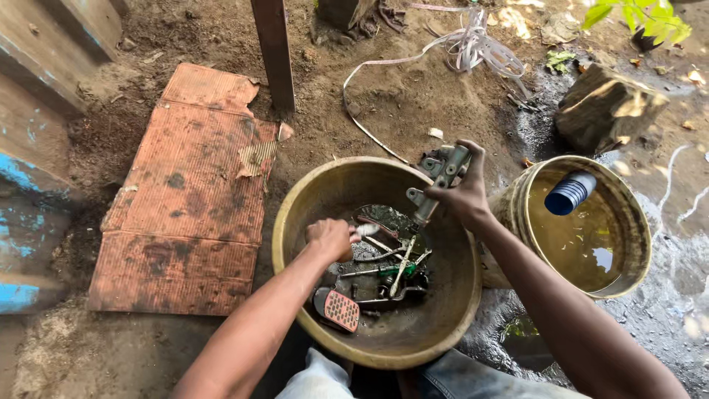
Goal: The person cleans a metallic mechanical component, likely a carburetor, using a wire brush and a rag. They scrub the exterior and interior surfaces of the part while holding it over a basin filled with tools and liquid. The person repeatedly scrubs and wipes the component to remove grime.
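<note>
Head cam, looking straight down: right hand (464, 193) is wrapped around a grey metal cylinder part (437, 185), some kind of cast body w/ mounting ears, held tilted over the far-right rim of a big yellowish basin (295, 222). Its lower end dips toward the dark liquid in the basin. Left hand (330, 238) is fisted shut around a small brush or tool, only a pale tip (367, 230) shows, so can't say exactly what it is. It hovers over the left-middle of the basin, just beside the cylinder's lower end.

How far along, best guess: the cylinder looks fairly clean already but is being worked over the wash. The rest looks not yet handled: a pile of rods and small parts (388, 270) sits in the murky liquid, plus a pedal w/ an orange rubber pad (337, 309) at the near-left of the basin bottom.

Around it: a bucket (635, 222) of brownish water touching the basin's right side, w/ a blue ribbed cap (569, 193) floating in it. Flattened reddish cardboard (192, 192) lies on the dirt ground to the left, a stone block (605, 107) far right, white plastic strapping (465, 48) up top. Nothing really blocks the hands, except the parts pile crowding the basin bottom.
</note>
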